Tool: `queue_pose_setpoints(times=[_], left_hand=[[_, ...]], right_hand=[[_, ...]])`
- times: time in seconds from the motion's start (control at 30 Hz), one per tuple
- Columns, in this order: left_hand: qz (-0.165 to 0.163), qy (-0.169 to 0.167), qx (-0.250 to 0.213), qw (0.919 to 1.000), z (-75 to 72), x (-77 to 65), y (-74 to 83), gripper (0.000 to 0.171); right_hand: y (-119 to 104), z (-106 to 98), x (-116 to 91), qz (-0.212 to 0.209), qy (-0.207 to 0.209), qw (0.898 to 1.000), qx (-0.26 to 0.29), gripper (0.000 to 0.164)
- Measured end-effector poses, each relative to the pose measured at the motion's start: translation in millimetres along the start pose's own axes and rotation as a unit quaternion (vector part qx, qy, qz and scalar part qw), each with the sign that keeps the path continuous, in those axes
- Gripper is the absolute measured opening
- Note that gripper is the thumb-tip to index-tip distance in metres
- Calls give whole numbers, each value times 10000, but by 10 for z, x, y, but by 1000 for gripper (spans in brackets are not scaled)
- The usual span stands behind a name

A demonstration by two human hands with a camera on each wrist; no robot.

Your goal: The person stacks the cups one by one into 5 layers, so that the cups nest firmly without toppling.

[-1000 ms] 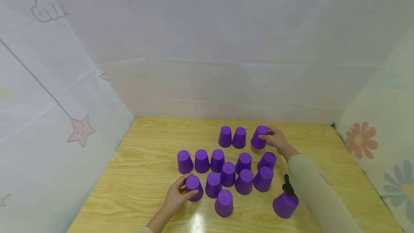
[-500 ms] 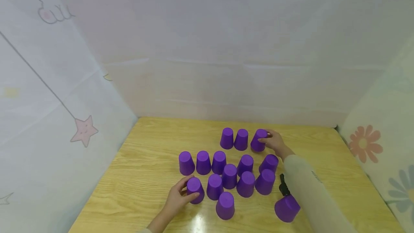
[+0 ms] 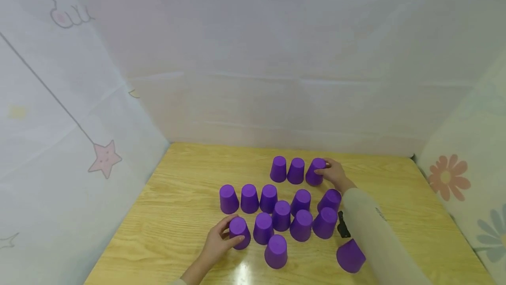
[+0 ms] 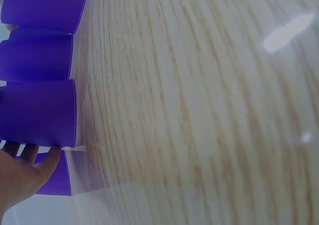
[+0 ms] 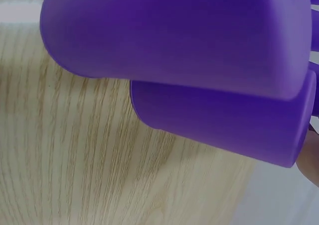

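Observation:
Purple cups stand upside down in rows on the wooden table. In the head view my left hand [image 3: 215, 242] grips the front left cup [image 3: 239, 233], thumb across its near side. Its fingers also show against a cup wall [image 4: 40, 113] in the left wrist view. At the back right, my right hand [image 3: 335, 175] holds a slightly tilted cup [image 3: 315, 172], thumb on its front. This cup ends a back row with two others, close beside the middle one [image 3: 295, 171]. The right wrist view shows only a bit of the right hand [image 5: 309, 158] behind nearer cups [image 5: 174, 36].
Several more upside-down cups [image 3: 281, 216] fill the middle. One cup [image 3: 276, 252] stands nearest the front, and another [image 3: 350, 256] is partly covered by the right sleeve [image 3: 379, 236]. A black device [image 3: 343, 225] shows beside that sleeve. Patterned cloth walls [image 3: 253, 78] enclose the table [image 3: 158, 214].
My right hand has brought its cup left, narrowing the gap to the neighbouring back-row cup. The right sleeve has shifted left too. My left hand keeps its grip, and the head view has shifted slightly.

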State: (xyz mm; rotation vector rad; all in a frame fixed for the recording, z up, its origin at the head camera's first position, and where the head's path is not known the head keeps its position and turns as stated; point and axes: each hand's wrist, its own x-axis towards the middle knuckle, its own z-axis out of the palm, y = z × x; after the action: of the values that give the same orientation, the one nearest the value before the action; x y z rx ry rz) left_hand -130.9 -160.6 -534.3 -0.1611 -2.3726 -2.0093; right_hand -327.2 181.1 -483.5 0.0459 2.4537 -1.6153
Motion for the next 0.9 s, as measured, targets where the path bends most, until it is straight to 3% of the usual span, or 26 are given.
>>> queue_pose_setpoints(times=[0.13,0.3,0.6,0.9], left_hand=[[39,21,-45,10000,11,-30,148,56],[24,20,23,10000,29,-50,237,56],[51,35,94,9999,-8,-11,-20,58],[96,112,77,9999,8,-31,3,56]], right_hand=[[39,17,22,-173,25,9996,-214,63],[60,44,53,20,129,9993,-364,58],[80,75,62,-6,104,9977,-664,61],[116,87,71,59,266,9982,-532,59]])
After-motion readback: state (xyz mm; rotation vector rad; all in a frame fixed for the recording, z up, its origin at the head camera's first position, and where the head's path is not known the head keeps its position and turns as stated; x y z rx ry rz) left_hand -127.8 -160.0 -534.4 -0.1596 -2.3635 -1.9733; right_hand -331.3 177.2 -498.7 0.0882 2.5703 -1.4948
